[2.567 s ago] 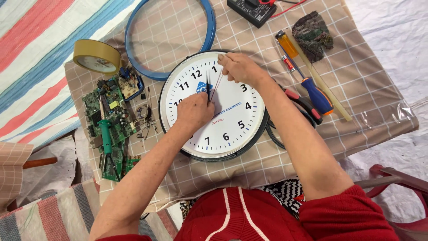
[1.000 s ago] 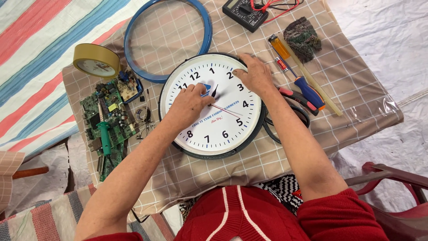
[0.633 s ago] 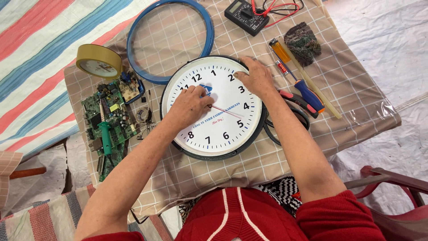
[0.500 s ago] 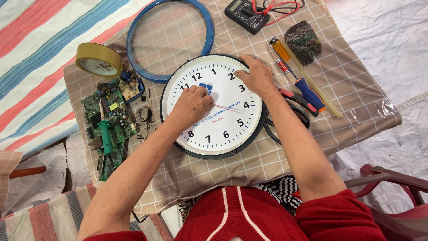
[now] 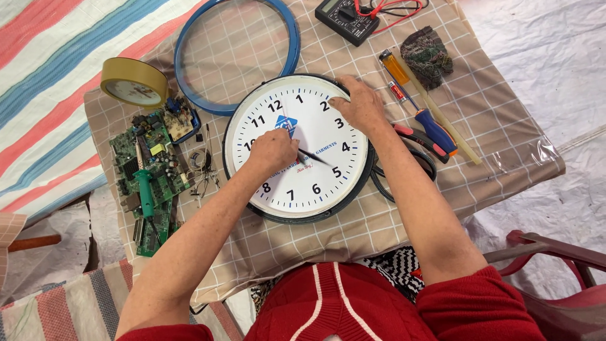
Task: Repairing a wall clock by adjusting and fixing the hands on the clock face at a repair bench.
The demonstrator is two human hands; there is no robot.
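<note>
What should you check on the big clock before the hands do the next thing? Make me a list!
1. Round white wall clock lies flat on the checked cloth: ok.
2. Right hand steadies the clock's upper rim: ok.
3. Left hand fingers pinch at the dial's centre: ok.
4. Thin black clock hand seated on its hub: cannot tell, fingers cover it.
5. Blue-handled screwdriver lies close beside the right hand: ok.
6. Blue ring frame lies off the dial: ok.
</note>
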